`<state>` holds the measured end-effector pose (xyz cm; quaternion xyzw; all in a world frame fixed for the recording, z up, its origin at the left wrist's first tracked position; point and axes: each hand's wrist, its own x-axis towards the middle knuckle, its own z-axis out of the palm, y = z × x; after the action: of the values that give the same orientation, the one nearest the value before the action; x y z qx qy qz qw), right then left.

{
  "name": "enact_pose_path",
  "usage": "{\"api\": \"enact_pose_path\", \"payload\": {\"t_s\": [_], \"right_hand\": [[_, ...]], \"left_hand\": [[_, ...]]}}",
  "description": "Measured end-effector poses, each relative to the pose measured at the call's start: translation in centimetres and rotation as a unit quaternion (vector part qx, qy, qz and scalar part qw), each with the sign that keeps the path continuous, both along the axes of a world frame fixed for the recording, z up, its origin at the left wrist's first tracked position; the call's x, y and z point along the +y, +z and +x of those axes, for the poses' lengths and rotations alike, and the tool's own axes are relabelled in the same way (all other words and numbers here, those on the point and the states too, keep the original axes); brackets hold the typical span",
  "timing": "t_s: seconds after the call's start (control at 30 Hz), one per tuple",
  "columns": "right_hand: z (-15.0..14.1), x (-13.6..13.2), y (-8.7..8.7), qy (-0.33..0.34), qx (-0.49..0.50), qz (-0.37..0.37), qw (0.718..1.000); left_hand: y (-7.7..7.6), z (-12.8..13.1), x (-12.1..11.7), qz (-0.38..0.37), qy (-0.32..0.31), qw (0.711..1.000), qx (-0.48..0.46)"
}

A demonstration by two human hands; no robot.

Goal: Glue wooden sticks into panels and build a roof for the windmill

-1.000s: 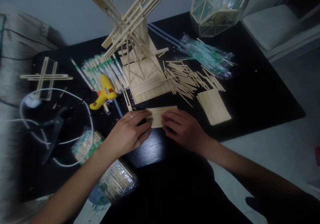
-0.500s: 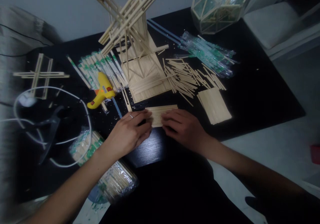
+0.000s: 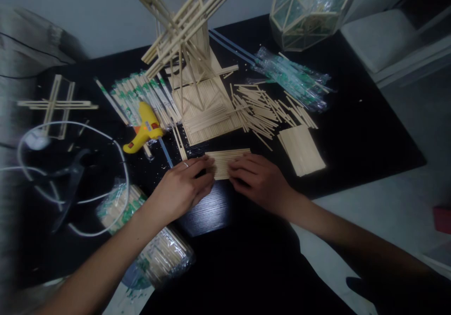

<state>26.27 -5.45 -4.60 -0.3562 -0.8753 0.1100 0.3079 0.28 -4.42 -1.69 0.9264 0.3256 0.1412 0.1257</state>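
Observation:
A small panel of wooden sticks (image 3: 222, 165), laid side by side, lies on the black table between my hands. My left hand (image 3: 186, 183) grips its left end, a ring on one finger. At the right end my right hand (image 3: 255, 179) has its fingers curled over the sticks. Thumbs and fingertips are partly hidden. Beyond the panel stands a windmill-like stick model (image 3: 192, 47) with crossed blades on a slatted base (image 3: 211, 127). Left of it rests a yellow glue gun (image 3: 146, 129).
Loose cut sticks (image 3: 255, 111) and a flat stick panel (image 3: 302, 150) lie to the right. Wrapped chopsticks (image 3: 169, 251) sit by my left forearm. A white cable (image 3: 125, 165) loops at left near dark cutters (image 3: 72, 183). A faceted glass container (image 3: 306, 19) stands at the back.
My hands keep their hold on the small stick panel with almost no movement. The view has shifted very slightly.

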Motion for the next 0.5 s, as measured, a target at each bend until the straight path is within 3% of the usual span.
{"api": "enact_pose_path", "payload": {"t_s": [0.5], "right_hand": [[-0.11,0.00,-0.14,-0.010,0.002,0.013,1.000]], "left_hand": [[-0.18,-0.04,0.06,0.011,-0.010,1.000,-0.002]]}}
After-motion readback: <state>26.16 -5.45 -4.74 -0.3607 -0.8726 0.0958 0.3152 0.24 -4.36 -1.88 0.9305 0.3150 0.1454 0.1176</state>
